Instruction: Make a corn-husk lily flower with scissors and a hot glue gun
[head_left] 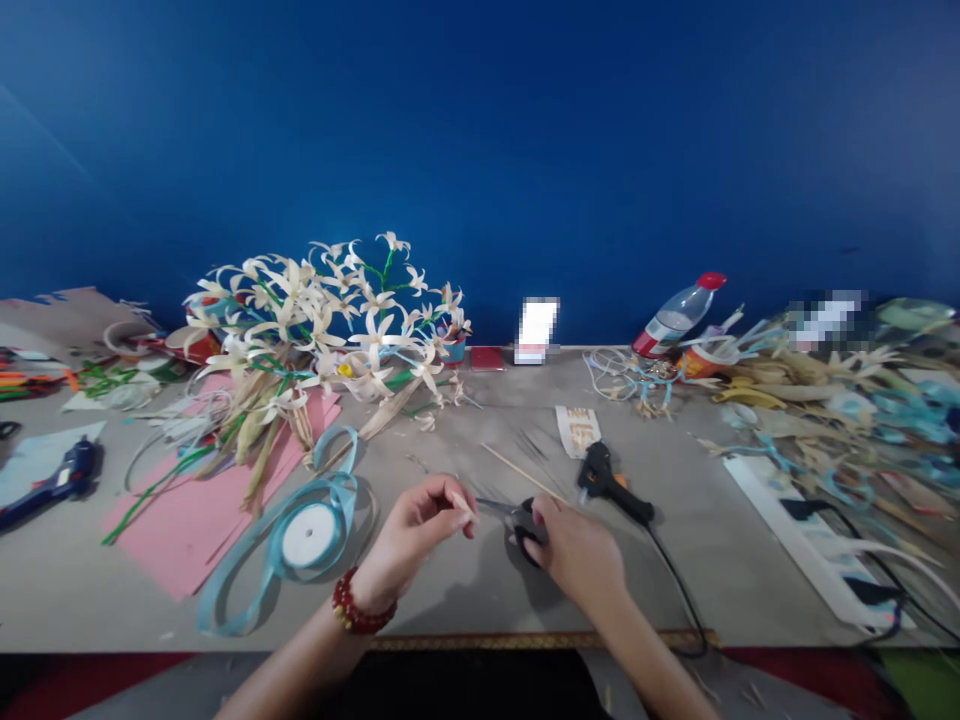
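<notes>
Scissors (519, 516) partly hidden by right hand (577, 550), pale scrap (466, 511) in left hand (427, 525) too small to identify, bright screen (537, 328) blurred

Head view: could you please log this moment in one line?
left hand: pinching pale piece; right hand: holding black-handled metal scissors; black glue gun: nearby

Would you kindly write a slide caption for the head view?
Right hand holding scissors, left hand pinching a small pale piece, amid a blue ribbon reel, white flowers and a black glue gun.

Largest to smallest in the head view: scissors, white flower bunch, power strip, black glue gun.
White flower bunch
Power strip
Black glue gun and scissors: unranked, as the right hand partly covers the scissors.
</notes>
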